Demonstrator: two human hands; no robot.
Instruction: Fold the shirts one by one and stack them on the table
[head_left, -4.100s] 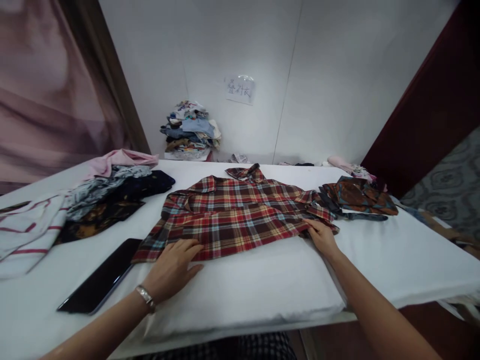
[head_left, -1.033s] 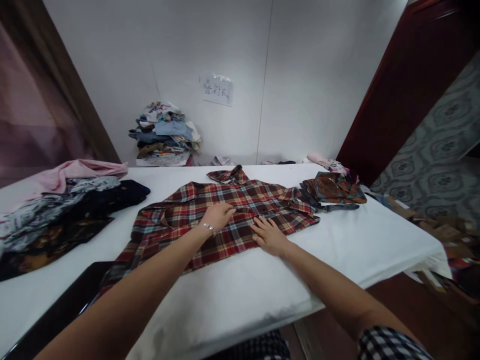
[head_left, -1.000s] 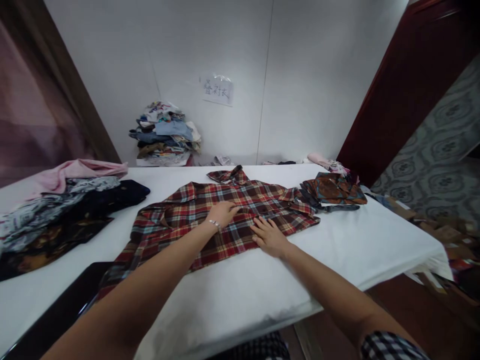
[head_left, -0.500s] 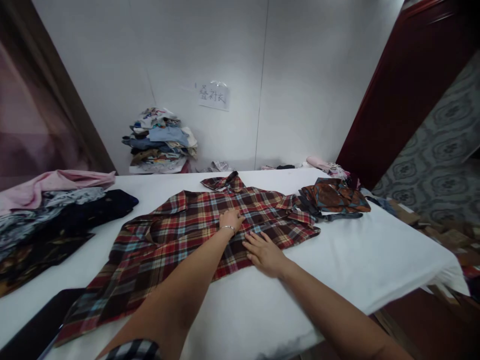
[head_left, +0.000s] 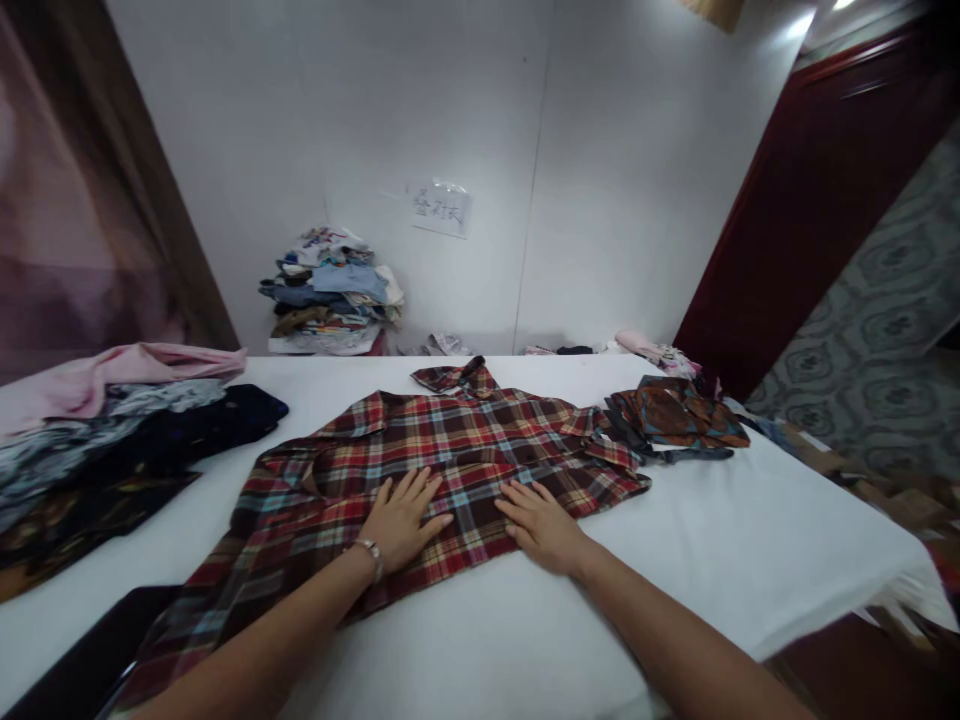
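The plaid shirt (head_left: 420, 480) lies spread out mid-frame on the white table (head_left: 750, 540), not yet folded. Left hand (head_left: 401, 520) and right hand (head_left: 541, 522) press flat on its lower edge, fingers spread, gripping nothing.
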